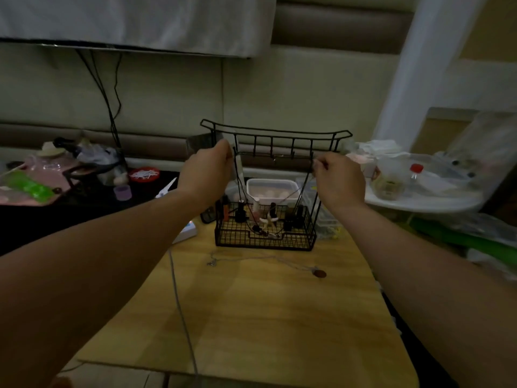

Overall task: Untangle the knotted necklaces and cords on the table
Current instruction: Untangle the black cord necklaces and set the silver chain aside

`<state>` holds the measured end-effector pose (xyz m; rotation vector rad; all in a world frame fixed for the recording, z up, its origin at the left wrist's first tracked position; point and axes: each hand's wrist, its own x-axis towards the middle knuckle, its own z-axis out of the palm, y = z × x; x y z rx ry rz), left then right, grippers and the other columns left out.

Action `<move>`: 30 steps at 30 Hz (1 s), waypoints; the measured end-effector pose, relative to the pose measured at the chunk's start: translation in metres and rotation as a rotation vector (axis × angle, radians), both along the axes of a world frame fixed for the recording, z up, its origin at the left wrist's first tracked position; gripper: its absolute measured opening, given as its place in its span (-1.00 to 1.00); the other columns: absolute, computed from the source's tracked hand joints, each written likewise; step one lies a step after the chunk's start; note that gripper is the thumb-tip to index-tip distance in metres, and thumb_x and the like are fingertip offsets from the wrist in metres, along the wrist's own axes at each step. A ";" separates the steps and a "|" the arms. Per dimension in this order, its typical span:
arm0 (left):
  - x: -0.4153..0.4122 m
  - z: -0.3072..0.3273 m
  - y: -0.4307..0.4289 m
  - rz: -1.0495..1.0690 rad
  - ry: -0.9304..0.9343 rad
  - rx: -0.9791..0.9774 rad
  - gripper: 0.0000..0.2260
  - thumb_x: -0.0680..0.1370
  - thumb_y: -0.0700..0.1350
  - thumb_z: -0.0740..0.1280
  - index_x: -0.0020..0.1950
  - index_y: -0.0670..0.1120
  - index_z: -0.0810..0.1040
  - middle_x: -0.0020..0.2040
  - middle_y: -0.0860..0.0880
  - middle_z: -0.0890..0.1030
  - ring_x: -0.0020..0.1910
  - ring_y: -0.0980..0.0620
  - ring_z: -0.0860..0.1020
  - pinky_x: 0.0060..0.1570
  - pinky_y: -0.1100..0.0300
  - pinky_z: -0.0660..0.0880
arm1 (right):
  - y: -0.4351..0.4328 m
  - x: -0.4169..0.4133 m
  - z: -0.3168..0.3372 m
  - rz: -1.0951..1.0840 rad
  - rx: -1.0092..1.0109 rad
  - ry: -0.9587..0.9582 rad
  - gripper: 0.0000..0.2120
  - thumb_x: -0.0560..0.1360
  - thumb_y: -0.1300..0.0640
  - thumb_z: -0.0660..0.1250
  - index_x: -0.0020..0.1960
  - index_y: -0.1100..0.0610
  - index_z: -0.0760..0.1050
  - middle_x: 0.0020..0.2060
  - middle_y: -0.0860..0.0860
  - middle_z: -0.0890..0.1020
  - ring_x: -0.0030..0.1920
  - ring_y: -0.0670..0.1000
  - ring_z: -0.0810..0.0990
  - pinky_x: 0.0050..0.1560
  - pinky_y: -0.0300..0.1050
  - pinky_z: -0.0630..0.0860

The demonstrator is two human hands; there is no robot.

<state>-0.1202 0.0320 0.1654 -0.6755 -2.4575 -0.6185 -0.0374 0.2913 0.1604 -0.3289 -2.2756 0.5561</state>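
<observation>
Left of centre, the left hand (207, 170) pinches one end of a black cord (236, 170) that sags into the wire rack (277, 134), a silver necklace (251, 258) lies below on the wooden table (279, 317), and the right hand (338, 180) pinches the cord's other end.

I saw a pale wooden tabletop (279, 317) with rounded near corners. A black wire-mesh rack (264, 239) stood upright at the middle of its far edge. Just in front of the rack a thin silver chain necklace (251, 259) lay loosely across the wood, and its brown oval pendant (319, 273) rested toward the right edge. A grey cable (179, 303) ran along the left side down to the near edge. A white flat box (186, 232) sat at the far left corner.
</observation>
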 end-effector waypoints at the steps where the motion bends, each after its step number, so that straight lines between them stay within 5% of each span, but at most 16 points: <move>1: 0.000 -0.005 0.000 -0.001 -0.010 0.008 -0.95 0.71 -0.10 0.22 0.07 -0.04 0.40 -0.25 -0.03 0.50 -0.33 -0.09 0.48 -0.39 0.09 0.34 | 0.000 0.000 -0.006 0.002 0.009 -0.012 -0.77 0.67 0.05 0.24 0.10 0.06 0.68 -0.04 0.04 0.70 -0.04 0.12 0.62 -0.17 -0.09 0.34; 8: -0.001 -0.028 -0.002 -0.021 -0.092 0.110 -0.85 0.70 0.03 0.27 0.09 -0.04 0.45 -0.10 -0.07 0.61 -0.18 -0.08 0.60 -0.20 -0.02 0.57 | 0.001 0.000 -0.032 0.042 -0.033 -0.049 -0.76 0.66 -0.02 0.27 0.11 0.08 0.66 -0.02 0.04 0.71 -0.02 0.08 0.64 -0.13 -0.10 0.44; 13: 0.030 -0.062 0.003 -0.033 -0.074 0.094 -0.86 0.68 0.07 0.29 0.02 0.05 0.41 -0.13 0.06 0.55 -0.22 0.06 0.50 -0.28 0.13 0.37 | -0.009 0.031 -0.069 0.072 -0.196 0.004 -0.88 0.62 0.01 0.35 0.01 0.05 0.48 -0.17 -0.11 0.56 -0.17 -0.10 0.52 -0.13 -0.07 0.51; 17: 0.061 -0.105 0.016 -0.197 -0.198 -0.142 -0.84 0.67 0.09 0.29 -0.04 0.06 0.49 -0.15 0.04 0.60 -0.20 0.01 0.55 -0.27 0.08 0.49 | -0.016 0.057 -0.118 0.193 -0.059 -0.365 -0.95 0.62 0.06 0.36 0.02 0.02 0.60 -0.08 -0.07 0.64 -0.08 -0.06 0.59 -0.07 -0.03 0.59; 21: 0.065 -0.139 0.020 -0.231 -0.362 -0.407 -0.86 0.64 0.00 0.31 0.18 0.05 0.57 0.12 0.02 0.61 0.01 -0.03 0.57 -0.02 -0.01 0.60 | -0.021 0.064 -0.142 0.248 0.185 -0.603 -0.85 0.60 0.06 0.35 0.14 0.03 0.62 0.04 -0.02 0.62 0.03 0.03 0.59 0.01 0.04 0.60; 30: 0.069 -0.147 0.040 -0.306 -0.277 -0.354 -0.70 0.61 -0.03 0.37 0.35 0.03 0.52 0.28 0.00 0.51 0.16 -0.04 0.54 0.00 0.06 0.53 | -0.030 0.055 -0.140 0.294 0.398 -0.768 -0.81 0.65 0.07 0.23 0.07 0.15 0.55 -0.01 0.10 0.58 0.00 0.12 0.57 -0.02 0.03 0.53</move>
